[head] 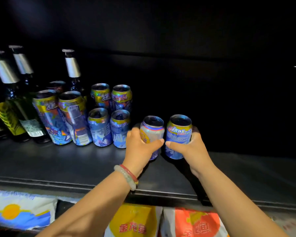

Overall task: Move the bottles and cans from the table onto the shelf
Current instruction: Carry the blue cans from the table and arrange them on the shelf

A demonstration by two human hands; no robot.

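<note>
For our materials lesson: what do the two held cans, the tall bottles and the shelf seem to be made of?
Left-hand can and right-hand can: probably thin metal, glossy printed wrap, shiny rimmed tops.
Tall bottles: likely dark glass, with glinting highlights, silver foil necks and paper labels.
Shelf: dark and matte with a soft sheen; painted metal or laminate, unclear which.

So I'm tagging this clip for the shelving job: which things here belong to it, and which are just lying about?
Part of the job:
- can gripped by left hand
- can gripped by right hand
- shelved cans
- bottles
- shelf

Just lying about:
- printed bags below the shelf
- bangles on left wrist
</note>
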